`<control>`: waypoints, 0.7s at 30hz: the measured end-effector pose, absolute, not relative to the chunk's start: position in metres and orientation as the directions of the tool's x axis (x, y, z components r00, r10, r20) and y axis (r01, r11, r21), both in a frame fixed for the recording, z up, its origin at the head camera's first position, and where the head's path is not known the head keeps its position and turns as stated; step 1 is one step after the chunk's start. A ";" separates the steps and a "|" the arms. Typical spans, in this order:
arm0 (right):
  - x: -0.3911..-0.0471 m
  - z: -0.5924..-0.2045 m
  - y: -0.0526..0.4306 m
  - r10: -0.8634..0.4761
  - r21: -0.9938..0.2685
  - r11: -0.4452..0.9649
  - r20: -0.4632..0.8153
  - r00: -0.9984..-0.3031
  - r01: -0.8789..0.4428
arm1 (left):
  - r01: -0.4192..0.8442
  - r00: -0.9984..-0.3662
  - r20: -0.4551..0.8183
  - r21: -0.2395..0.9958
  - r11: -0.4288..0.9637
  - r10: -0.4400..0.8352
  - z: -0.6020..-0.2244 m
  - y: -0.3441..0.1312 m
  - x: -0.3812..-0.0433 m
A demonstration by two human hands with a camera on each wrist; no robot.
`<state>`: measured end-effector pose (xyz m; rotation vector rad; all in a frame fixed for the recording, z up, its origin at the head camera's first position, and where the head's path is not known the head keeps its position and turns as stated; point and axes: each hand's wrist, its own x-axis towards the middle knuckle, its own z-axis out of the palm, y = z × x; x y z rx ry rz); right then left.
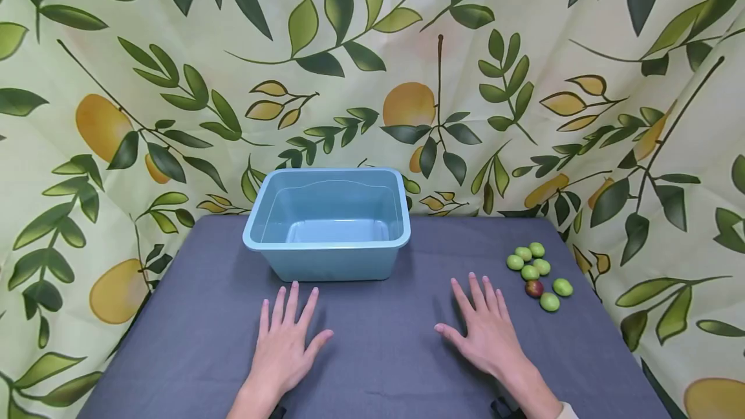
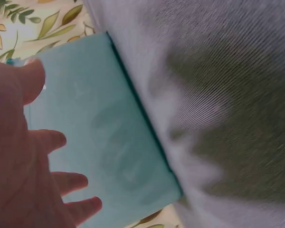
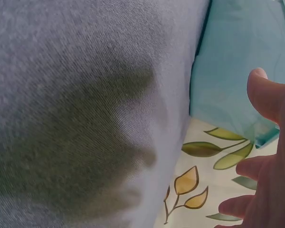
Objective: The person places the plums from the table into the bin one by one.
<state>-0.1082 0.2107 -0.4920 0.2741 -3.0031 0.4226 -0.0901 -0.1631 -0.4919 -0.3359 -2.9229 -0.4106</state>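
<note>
A light blue rectangular plastic basin point(image 1: 334, 264) stands upright at the back of the table, its inside bare. In front of it, my left hand point(image 1: 283, 348) is held palm down with fingers spread, the fingertips near the basin's front wall. My right hand point(image 1: 485, 335) is likewise palm down with straight fingers, to the right of the basin, and holds nothing. Several small oval green fruits point(image 1: 550, 302) lie in a loose group to the right of that hand. Among them is one dark red fruit point(image 1: 533, 288).
A grey-blue cloth point(image 1: 384, 354) covers the table. Behind and on both sides hangs a curtain point(image 1: 349, 108) printed with leaves and orange fruit. Dark bands are partly visible at both wrists.
</note>
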 end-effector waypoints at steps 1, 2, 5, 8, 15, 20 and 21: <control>-0.109 -0.491 0.211 -0.162 -0.263 0.946 0.118 -0.980 -0.188 | 0.253 -0.955 0.216 0.248 0.935 0.201 -0.490 -0.163 -0.091; -0.109 -0.491 0.212 -0.160 -0.262 0.947 0.116 -0.980 -0.185 | 0.265 -0.948 0.241 0.246 0.932 0.205 -0.487 -0.163 -0.093; -0.110 -0.490 0.214 -0.160 -0.258 0.948 0.113 -0.981 -0.184 | 0.308 -0.913 0.345 0.229 0.924 0.219 -0.478 -0.163 -0.098; -0.111 -0.490 0.216 -0.168 -0.253 0.948 0.113 -0.979 -0.191 | 0.357 -0.860 0.453 0.210 0.910 0.233 -0.469 -0.162 -0.105; -0.112 -0.486 0.225 -0.179 -0.230 0.951 0.131 -0.975 -0.206 | 0.448 -0.736 0.627 0.166 0.878 0.257 -0.456 -0.162 -0.118; -0.112 -0.483 0.234 -0.166 -0.233 0.953 0.125 -0.978 -0.191 | 0.469 -0.689 0.674 0.137 0.872 0.265 -0.444 -0.165 -0.126; -0.112 -0.483 0.236 -0.164 -0.236 0.953 0.121 -0.979 -0.189 | 0.472 -0.684 0.678 0.132 0.872 0.267 -0.441 -0.166 -0.128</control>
